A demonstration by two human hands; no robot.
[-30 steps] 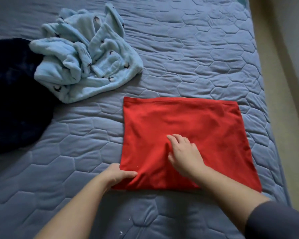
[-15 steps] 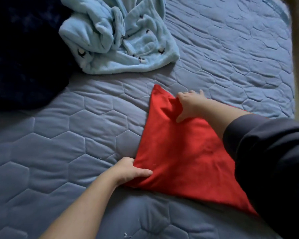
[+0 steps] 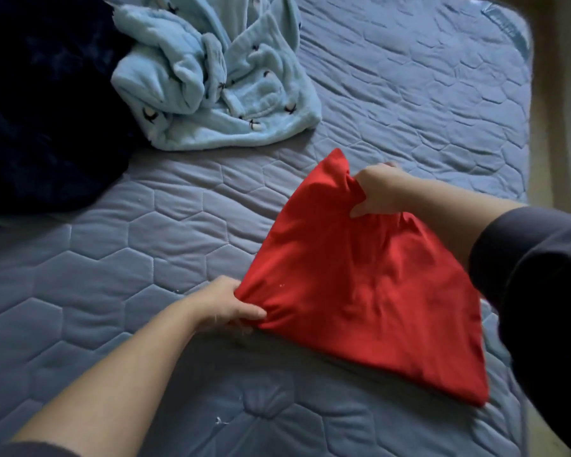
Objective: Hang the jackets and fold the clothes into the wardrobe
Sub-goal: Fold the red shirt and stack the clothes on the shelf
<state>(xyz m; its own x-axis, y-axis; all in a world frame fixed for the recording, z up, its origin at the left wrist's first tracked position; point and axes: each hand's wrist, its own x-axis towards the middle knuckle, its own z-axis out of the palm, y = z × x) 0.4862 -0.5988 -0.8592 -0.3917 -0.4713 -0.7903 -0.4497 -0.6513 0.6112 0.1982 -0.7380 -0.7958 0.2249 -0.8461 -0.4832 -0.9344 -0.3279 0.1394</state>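
Head view: a folded red garment [image 3: 360,291] sat on the right half of the quilted bed cover [image 3: 112,275], its left edge raised and its near right corner down on the bedding.
Left hand: the left hand [image 3: 231,305] pinched the near left corner, with the thumb on top and the fingers tucked beneath bunched cloth.
Right hand: the right hand [image 3: 376,189] gripped the far edge with the thumb over the fabric; the other fingers were hidden behind it.
Risk, layers: both grips caught only corners, so in my judgement the layers could slide apart and the fold open once the whole piece left the cover.
Risk, sag: the middle hung unsupported between the hands, and drawing them together would likely crease it.
Risk, edge: the garment lay near the cover's right side, so a dropped corner could trail off it.
Other clothes: a crumpled pale blue fleece garment [image 3: 211,87] lay farther up, well apart from the red one. It touched a dark navy heap [image 3: 47,110] on the left, and both looked unfolded.
Surface: the cover was grey-blue with hexagon stitching, soft, and rumpled toward the far right.
Room: the light was dim. A pale tan strip [image 3: 554,94], probably floor, ran along the right side. No wardrobe was in view.
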